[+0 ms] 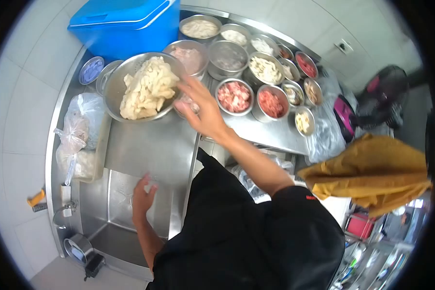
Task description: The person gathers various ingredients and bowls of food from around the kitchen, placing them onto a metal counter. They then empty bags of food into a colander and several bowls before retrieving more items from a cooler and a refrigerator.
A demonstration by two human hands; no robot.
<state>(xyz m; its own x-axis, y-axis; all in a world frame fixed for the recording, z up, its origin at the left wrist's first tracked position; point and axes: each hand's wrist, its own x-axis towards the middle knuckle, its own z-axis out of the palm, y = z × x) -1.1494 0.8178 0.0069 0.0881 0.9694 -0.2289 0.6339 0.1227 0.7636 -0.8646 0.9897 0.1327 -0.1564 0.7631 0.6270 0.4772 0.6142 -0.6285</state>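
Note:
A steel colander (115,99) heaped with pale, cream-coloured pieces of meat (150,89) sits at the back of the steel counter, tilted slightly toward me. My right hand (203,108) reaches to its right side, fingers stretched out and a little blurred, fingertips right at the rim. Behind that hand, a small bowl of pinkish meat (187,105) is partly covered. Lower down, my left hand (143,194) hangs over the steel sink (118,193), its thumb and fingers loosely apart with nothing between them.
Several steel bowls of meat, such as a bowl of pink chunks (234,96), fill the back counter. A blue cooler (123,29) stands behind the colander. Bagged food (77,130) lies at left, and a brown cloth (367,171) hangs at right.

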